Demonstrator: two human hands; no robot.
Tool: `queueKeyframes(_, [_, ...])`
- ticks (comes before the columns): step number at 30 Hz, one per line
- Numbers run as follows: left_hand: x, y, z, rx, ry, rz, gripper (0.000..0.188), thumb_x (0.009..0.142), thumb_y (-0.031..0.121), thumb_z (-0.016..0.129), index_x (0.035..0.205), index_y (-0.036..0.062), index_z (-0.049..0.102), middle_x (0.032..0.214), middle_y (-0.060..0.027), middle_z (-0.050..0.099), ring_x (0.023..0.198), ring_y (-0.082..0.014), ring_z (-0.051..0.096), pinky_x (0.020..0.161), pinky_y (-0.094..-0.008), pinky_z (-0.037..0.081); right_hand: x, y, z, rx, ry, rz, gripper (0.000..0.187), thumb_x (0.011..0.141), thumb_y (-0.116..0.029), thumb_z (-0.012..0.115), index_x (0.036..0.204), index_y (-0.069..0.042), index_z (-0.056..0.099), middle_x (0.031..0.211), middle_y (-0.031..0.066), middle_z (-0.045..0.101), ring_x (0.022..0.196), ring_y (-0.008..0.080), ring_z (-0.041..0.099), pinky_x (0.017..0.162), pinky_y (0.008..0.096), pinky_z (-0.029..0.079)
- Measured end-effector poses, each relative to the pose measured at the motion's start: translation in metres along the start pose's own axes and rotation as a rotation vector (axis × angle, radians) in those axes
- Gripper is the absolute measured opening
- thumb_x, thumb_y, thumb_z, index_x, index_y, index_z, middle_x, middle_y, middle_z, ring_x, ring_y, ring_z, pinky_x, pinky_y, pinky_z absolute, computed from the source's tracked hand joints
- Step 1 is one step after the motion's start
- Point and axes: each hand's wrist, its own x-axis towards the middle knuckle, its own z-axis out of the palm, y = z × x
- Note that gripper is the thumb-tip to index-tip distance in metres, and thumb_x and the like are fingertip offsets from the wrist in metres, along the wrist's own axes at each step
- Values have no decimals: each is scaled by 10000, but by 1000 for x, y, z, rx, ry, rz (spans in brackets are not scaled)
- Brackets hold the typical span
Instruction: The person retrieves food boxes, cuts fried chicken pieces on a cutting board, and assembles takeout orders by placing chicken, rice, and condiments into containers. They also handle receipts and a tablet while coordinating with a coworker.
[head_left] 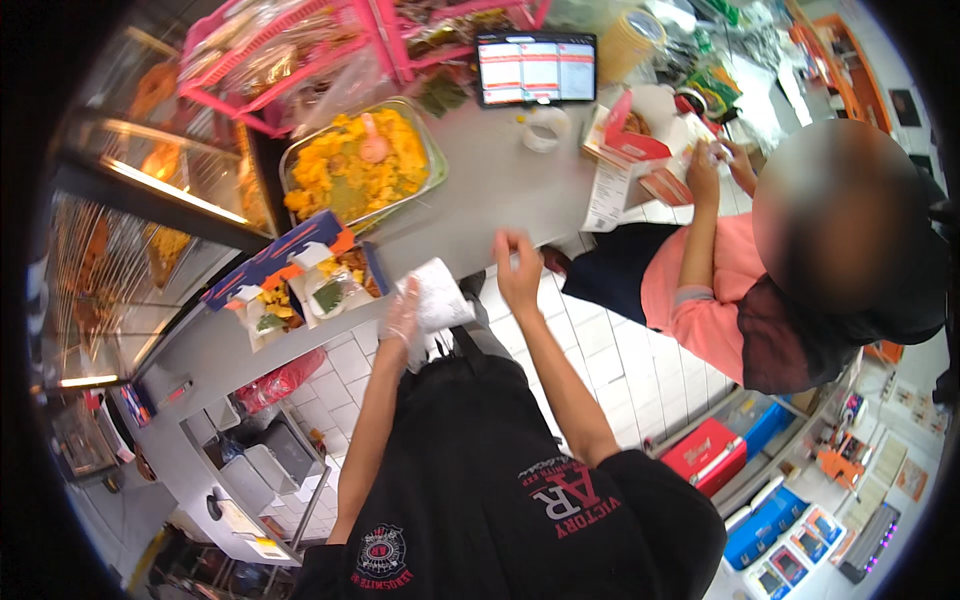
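Note:
My left hand [400,312], in a clear plastic glove, is closed on a white paper bundle [440,293] just off the counter's near edge. Whether anything is inside the paper does not show. To the right, my bare right hand [518,268] is raised, its fingers loosely bent and apart with nothing in them; it is slightly blurred. Two open blue-and-orange food boxes [290,262] stand beside my left hand. They hold yellow food, brown pieces and small green-and-clear packets. Behind them is a metal tray [438,172] of yellow food with a pink scoop [374,140] in it.
A co-worker [700,300] in a pink top stands at the right, hands at a white-and-red box [635,140]. A tablet [537,68] and tape roll [545,130] sit on the grey counter [480,190]. Pink baskets [275,75] and a lit glass cabinet [150,220] flank the left side.

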Motion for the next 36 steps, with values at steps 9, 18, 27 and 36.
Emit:
queueKeyframes(9, [-72, -73, -40, 239, -175, 279, 590, 1030, 523, 462, 1140, -28, 640, 1074, -275, 700, 1054, -443, 655, 864, -467, 507, -235, -35, -4, 1, -143, 89, 250, 978, -265, 669, 1056, -29, 693, 1105, 109, 688, 1052, 198, 630, 885, 326, 482])
queueKeyframes(18, [-117, -233, -128, -395, -318, 10, 598, 1030, 583, 402, 1397, 133, 546, 975, -139, 661, 625, -224, 632, 513, -418, 508, -309, -53, 26, -184, -348, 148, 778, 866, -170, 797, 1506, -73, 365, 800, -9, 567, 692, 102, 495, 646, 274, 448])
queueKeyframes(27, [-113, -516, -233, -545, -54, -367, 770, 962, 740, 347, 1561, 254, 327, 1357, -202, 547, 930, -377, 579, 742, -542, 493, -118, -252, -168, -99, 644, -464, 945, 866, 6, 664, 1590, 20, 57, 1473, 295, 430, 1158, 306, 591, 937, 374, 498])
queueKeyframes(36, [-284, -721, -245, -687, 189, -669, 897, 904, 826, 336, 1488, 147, 387, 1214, -153, 590, 1088, -365, 589, 879, -542, 485, -246, -44, -32, -246, 196, -139, 866, 808, 8, 672, 1568, -23, 255, 1583, 238, 345, 1451, 375, 380, 1178, 393, 329])
